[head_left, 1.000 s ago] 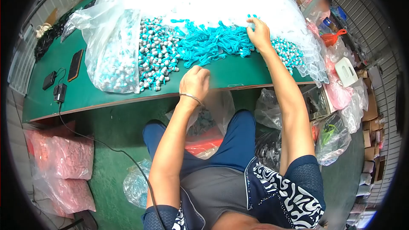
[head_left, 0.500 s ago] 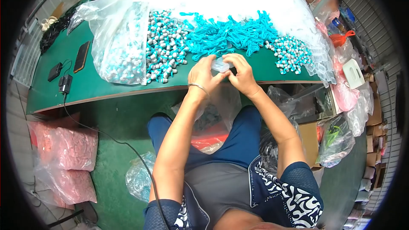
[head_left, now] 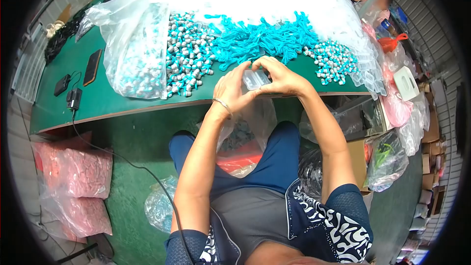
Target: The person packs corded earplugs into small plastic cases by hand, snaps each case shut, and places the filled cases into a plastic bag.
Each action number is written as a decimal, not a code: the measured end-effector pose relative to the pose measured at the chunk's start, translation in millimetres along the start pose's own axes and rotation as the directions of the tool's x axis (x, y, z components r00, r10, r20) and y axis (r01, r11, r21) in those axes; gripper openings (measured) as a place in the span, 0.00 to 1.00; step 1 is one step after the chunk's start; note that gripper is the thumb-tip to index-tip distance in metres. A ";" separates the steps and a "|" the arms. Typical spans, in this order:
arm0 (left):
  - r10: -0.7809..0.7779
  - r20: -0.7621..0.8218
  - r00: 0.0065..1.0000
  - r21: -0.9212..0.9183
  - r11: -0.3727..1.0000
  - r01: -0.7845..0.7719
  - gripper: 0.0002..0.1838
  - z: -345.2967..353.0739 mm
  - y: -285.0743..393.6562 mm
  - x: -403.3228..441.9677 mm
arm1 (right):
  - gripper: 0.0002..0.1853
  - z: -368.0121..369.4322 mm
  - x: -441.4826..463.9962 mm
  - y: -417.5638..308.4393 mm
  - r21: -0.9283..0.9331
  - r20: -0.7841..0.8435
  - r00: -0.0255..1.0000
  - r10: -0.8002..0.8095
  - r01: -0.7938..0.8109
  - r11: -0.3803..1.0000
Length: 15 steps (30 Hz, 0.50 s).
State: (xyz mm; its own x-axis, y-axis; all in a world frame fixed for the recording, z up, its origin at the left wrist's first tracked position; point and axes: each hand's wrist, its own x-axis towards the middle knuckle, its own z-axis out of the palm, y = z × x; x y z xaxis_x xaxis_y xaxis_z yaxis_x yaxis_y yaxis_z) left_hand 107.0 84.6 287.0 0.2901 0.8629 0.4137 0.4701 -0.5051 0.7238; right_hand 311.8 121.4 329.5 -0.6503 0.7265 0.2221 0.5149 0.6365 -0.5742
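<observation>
Both my hands hold a small clear plastic case (head_left: 255, 79) over the front edge of the green table. My left hand (head_left: 232, 88) has its fingers on the case's left side, with a bracelet at the wrist. On the right side, my right hand (head_left: 280, 77) grips the same case. Just beyond lies a heap of turquoise cords (head_left: 260, 38). Grey-and-turquoise beads (head_left: 189, 51) are piled to its left, and a smaller bead pile (head_left: 333, 61) sits to its right.
A plastic bag of beads (head_left: 140, 64), a phone (head_left: 92, 67) and a black adapter (head_left: 73, 99) with a cable are on the table (head_left: 64, 113). White clear cases cover its back. Pink bags (head_left: 86, 176) stand on the floor. A person is partly visible at top right.
My right hand has come from the right-hand bead pile to my left hand. The clear case appeared between both hands and now shows more openly between them.
</observation>
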 end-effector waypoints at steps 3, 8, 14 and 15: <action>-0.048 0.030 0.998 0.006 0.999 0.048 0.42 1.1 -5.8 1.1 | 0.30 -2.7 7.7 1.1 -0.058 0.038 0.999 -0.008 0.010 0.998; 0.015 -0.005 1.000 0.133 0.991 -0.014 0.39 -1.1 -0.6 1.7 | 0.33 -6.9 6.3 -1.2 -0.085 0.095 0.995 0.011 -0.002 0.996; 0.135 -0.112 0.985 0.194 0.975 -0.111 0.32 7.9 -5.3 -0.2 | 0.37 -17.7 -5.1 6.1 0.035 -0.217 0.965 0.146 -0.142 0.989; 0.112 -0.085 0.990 0.225 0.970 -0.090 0.31 8.0 -2.4 -1.0 | 0.35 -19.7 -4.5 9.2 0.074 -0.315 0.939 0.141 -0.124 0.990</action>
State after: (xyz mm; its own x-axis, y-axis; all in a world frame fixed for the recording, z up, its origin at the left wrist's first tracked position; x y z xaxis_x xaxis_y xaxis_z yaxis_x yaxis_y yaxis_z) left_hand 112.2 84.8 280.5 0.2686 0.7992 0.5376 0.6177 -0.5712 0.5405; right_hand 330.4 129.1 338.7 -0.3618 0.8530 0.3762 0.5488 0.5210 -0.6537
